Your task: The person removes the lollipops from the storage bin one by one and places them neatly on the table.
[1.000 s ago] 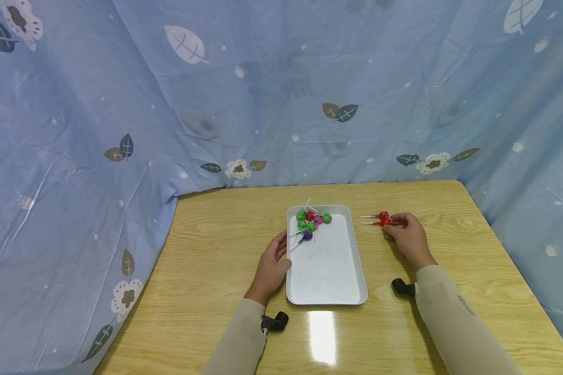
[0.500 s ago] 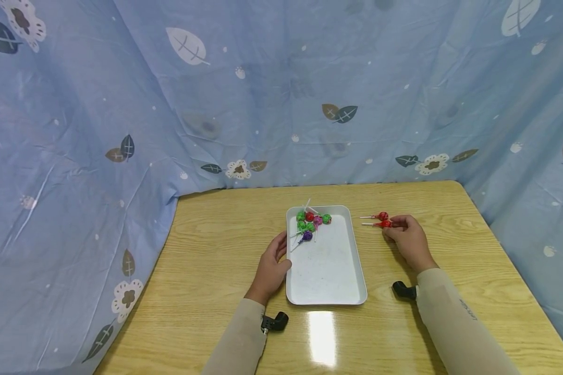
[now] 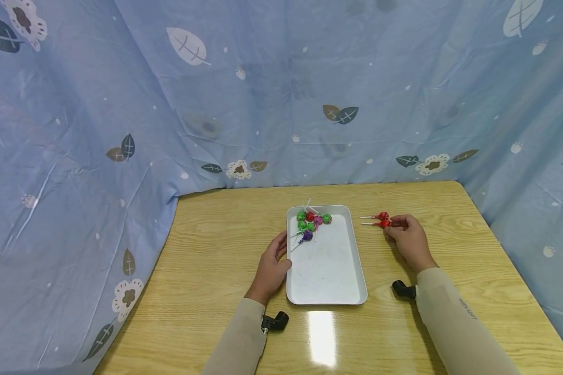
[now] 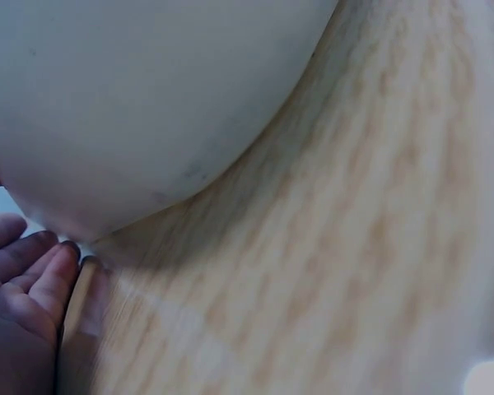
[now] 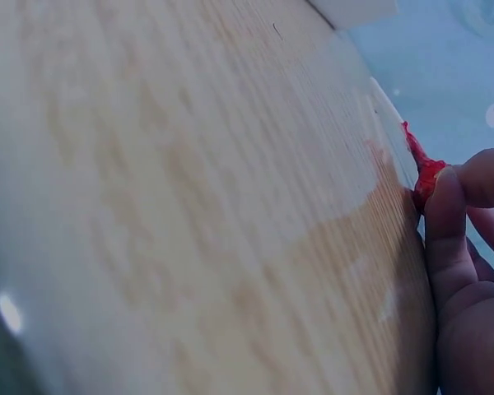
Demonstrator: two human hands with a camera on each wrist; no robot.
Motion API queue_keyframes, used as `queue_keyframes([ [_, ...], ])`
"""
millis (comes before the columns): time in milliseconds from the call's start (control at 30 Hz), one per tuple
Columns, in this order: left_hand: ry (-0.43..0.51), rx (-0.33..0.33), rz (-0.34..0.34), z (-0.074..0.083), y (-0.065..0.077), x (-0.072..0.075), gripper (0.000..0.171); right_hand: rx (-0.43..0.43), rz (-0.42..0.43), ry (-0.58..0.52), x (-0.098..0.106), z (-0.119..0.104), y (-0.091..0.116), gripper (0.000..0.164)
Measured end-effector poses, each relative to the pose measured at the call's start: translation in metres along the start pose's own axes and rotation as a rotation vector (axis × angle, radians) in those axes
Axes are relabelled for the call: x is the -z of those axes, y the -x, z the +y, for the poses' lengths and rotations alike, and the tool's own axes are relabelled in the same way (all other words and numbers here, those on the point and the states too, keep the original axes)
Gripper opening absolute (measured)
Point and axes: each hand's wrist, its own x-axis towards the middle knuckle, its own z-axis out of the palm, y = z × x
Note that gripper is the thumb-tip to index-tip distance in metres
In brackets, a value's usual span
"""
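Observation:
My left hand [image 3: 269, 268] holds the left side of a white rectangular tray [image 3: 328, 276], thumb over the rim and fingers along the outer wall. In the left wrist view, fingertips [image 4: 62, 259] meet the tray's outside near the table. At the tray's far left corner lie several lollipops: green ones [image 3: 326, 219], a red one [image 3: 310, 216], a pink one [image 3: 317, 220] and a purple one [image 3: 307, 236]. To the right of the tray, my right hand [image 3: 408, 239] pinches the head of a red lollipop [image 3: 383, 223] between thumb and index finger, its stick pointing left.
Just beyond the pinched lollipop, a second red lollipop [image 3: 382, 215] lies parallel to it on the wooden table [image 3: 225, 250]. A blue patterned curtain [image 3: 272, 104] hangs behind the table and at both sides. Black wrist cameras [image 3: 277, 321] sit on both sleeves.
The red lollipop in my right hand has shifted very slightly toward me, widening its gap to the other red one. The left hand and tray stay put.

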Motion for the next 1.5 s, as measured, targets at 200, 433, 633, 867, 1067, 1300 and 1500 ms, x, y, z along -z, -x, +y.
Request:
queue_keyframes([
  [200, 0.011, -0.009, -0.003, -0.001, 0.0, 0.0, 0.082, -0.001, 0.012, -0.001, 0.0, 0.001, 0.0, 0.044],
  [433, 0.016, -0.015, -0.004, 0.0, 0.0, 0.0, 0.082, 0.002, 0.014, 0.003, 0.001, -0.001, 0.002, 0.046],
  [633, 0.014, -0.002, -0.003, 0.001, 0.0, 0.0, 0.083, -0.002, 0.011, -0.013, 0.005, -0.005, 0.005, 0.049],
  [867, 0.007, 0.009, 0.002, 0.001, 0.0, 0.0, 0.083, 0.022, 0.003, -0.037, 0.009, -0.013, 0.006, 0.051],
  [1067, 0.006, 0.012, 0.001, 0.002, 0.0, 0.0, 0.083, 0.068, 0.005, -0.039, 0.007, -0.022, 0.006, 0.051],
  [1300, 0.008, 0.007, -0.008, 0.0, 0.0, 0.0, 0.082, 0.112, -0.007, -0.081, 0.002, -0.034, 0.007, 0.053],
  [1500, 0.012, 0.001, -0.008, 0.001, 0.001, 0.001, 0.082, 0.132, -0.034, -0.126, -0.006, -0.045, 0.01, 0.051],
])
